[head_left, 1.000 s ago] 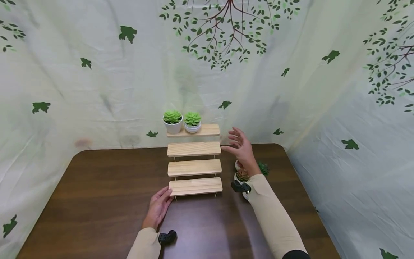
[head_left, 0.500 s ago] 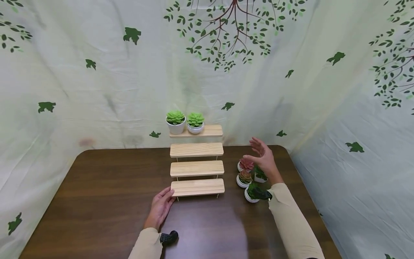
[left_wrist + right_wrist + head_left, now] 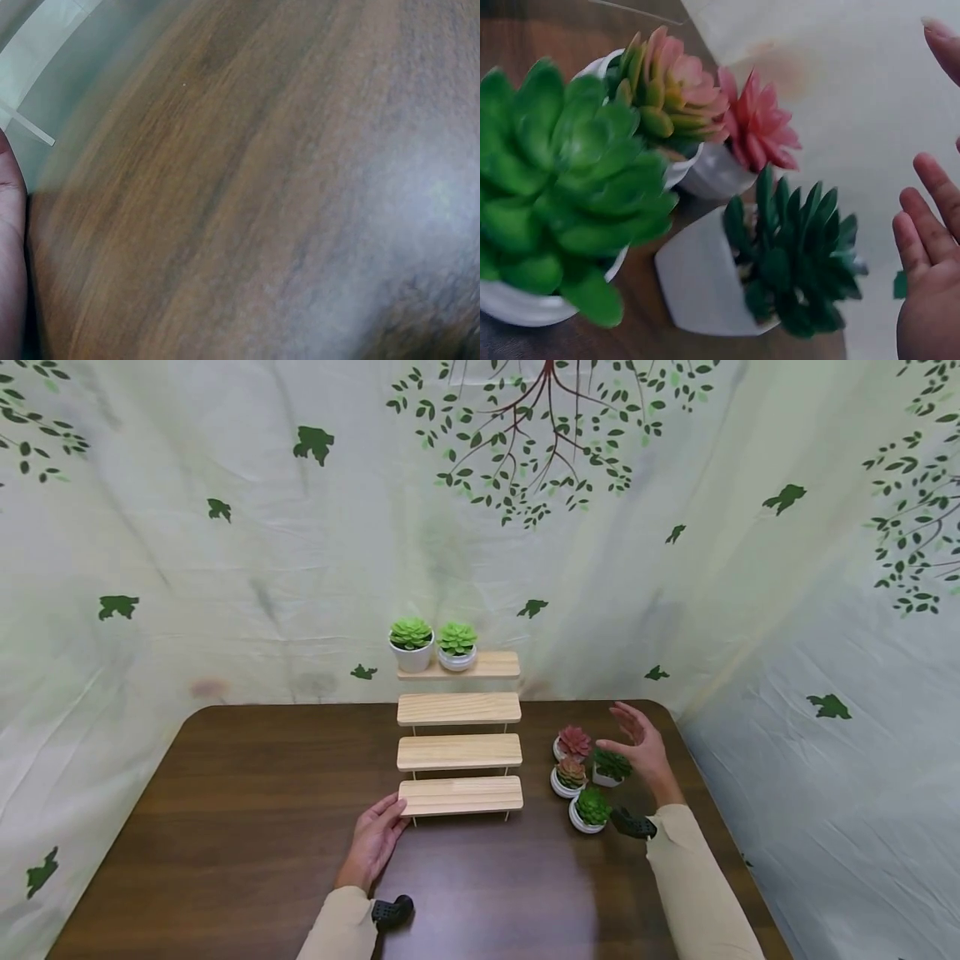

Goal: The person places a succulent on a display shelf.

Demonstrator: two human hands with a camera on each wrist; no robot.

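A tiered wooden display stand with several light planks stands at the table's middle back. My left hand holds the left end of its lowest plank between thumb and fingers; only a sliver of this hand shows in the left wrist view. My right hand hovers with spread fingers, holding nothing, just right of a dark green potted succulent in a white angular pot. Clustered beside that plant are a red succulent, a pinkish-orange succulent and a bright green succulent, all in white pots.
Two light green succulents, one at the left and a smaller one, stand on the stand's top plank. A pale leaf-printed cloth hangs behind the dark wooden table and along its right side.
My right hand has moved right, away from the stand's upper planks to the potted succulents, uncovering them. My left hand keeps its hold on the lowest plank.
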